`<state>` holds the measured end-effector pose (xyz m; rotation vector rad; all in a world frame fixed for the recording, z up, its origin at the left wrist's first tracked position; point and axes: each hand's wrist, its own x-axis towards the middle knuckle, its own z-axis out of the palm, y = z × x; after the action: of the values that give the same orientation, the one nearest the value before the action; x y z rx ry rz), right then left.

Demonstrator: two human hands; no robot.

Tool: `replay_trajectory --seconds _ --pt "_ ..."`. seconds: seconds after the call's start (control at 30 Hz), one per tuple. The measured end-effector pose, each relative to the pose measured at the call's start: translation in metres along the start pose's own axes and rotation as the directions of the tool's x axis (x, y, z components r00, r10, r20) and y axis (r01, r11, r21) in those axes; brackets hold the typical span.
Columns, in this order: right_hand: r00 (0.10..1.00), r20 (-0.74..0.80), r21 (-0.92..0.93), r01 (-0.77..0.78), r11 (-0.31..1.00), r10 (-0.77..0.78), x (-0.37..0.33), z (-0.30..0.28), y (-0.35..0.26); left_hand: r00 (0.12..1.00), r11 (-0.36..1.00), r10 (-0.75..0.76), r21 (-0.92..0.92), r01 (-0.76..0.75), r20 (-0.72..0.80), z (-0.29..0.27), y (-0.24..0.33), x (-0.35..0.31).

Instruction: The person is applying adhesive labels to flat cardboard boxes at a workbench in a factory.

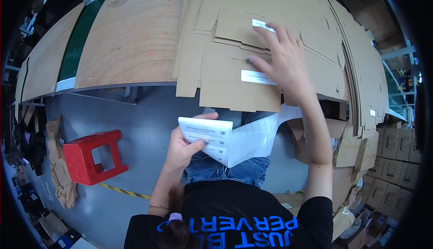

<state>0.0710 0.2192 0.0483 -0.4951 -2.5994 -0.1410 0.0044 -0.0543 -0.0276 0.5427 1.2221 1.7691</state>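
My left hand (181,148) grips a folded strip of white labels (205,134), thumb on its front face. The strip's backing hangs in a loop to the right, over my lap. My right hand (286,61) is over the flat cardboard sheets (234,75), fingers spread, with nothing seen between them. Its index fingertip lies on or just over a white label (259,23) on the upper flap; whether it presses cannot be seen. A second white label (255,77) lies on the lower flap, partly covered by that hand.
Wooden boards (131,32) form the worktop to the left of the cardboard. A red plastic stool (92,156) lies on the floor at left, beside brown paper (58,167). More flat cardboard (370,68) is stacked at right, with boxes (397,172) beyond.
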Motion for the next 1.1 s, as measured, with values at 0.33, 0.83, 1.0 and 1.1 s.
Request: replay_trajectory --seconds 0.33,0.83,1.0,1.1 --pt "0.972 0.162 -0.015 0.173 0.985 -0.169 0.015 0.023 0.022 0.994 0.962 0.112 -0.255 -0.102 0.022 -0.005 0.002 0.013" --pt "0.960 0.244 0.021 0.136 0.991 -0.137 0.025 0.020 0.020 0.993 0.944 0.113 -0.316 -0.097 0.031 -0.006 0.000 0.018" --pt "0.950 0.276 0.004 0.149 0.989 -0.144 0.026 0.018 0.016 0.990 0.944 0.133 -0.312 -0.110 0.053 -0.007 0.000 0.018" --pt "0.935 0.322 -0.027 0.166 0.986 -0.149 0.027 0.018 0.013 0.988 0.939 0.134 -0.330 -0.101 0.079 -0.009 0.000 0.017"
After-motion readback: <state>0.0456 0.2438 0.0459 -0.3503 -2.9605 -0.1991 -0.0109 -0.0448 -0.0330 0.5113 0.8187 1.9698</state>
